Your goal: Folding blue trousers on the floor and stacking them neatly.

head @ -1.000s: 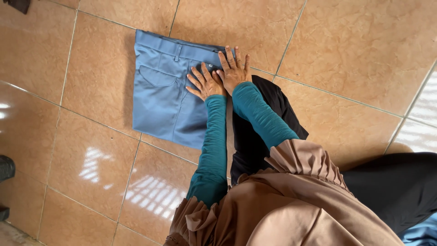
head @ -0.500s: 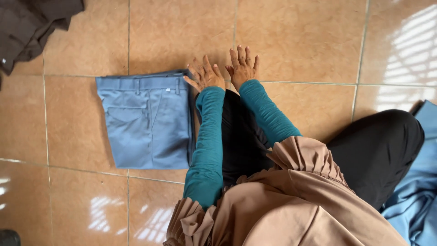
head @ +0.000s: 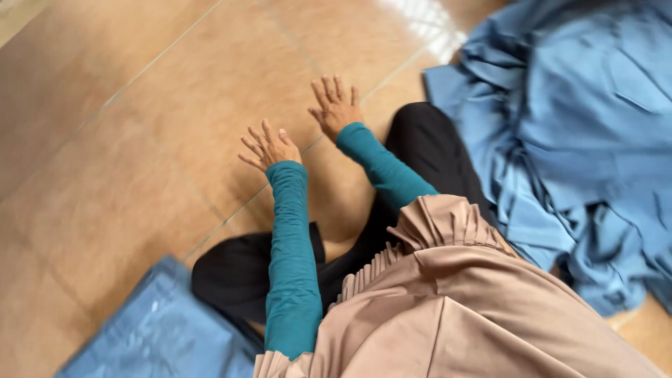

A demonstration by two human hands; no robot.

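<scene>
Both hands hang open above the tan glazed floor tiles (head: pixel 140 126), fingers spread, holding nothing. The left hand (head: pixel 269 147) hovers over a grout line that runs diagonally from the near left to the far right; whether its fingertips touch the tile cannot be told. The right hand (head: pixel 336 105) is further away and a little to the right, also over bare tile, its fingers pointing away from the body.

The crumpled heap of blue cloth garments (head: pixel 560 126) fills the right side of the scene, its left edge lying near the right hand but apart from it, with a strip of black trouser fabric (head: pixel 427 147) between them. A flat folded blue garment (head: pixel 161 329) lies at the near left, its far edge well apart from the left hand and partly under a dark fold of black cloth (head: pixel 238 273) by the left teal sleeve (head: pixel 290 252).

The far left of the floor is open tile, and the stretch ahead of both hands is bare as well.
</scene>
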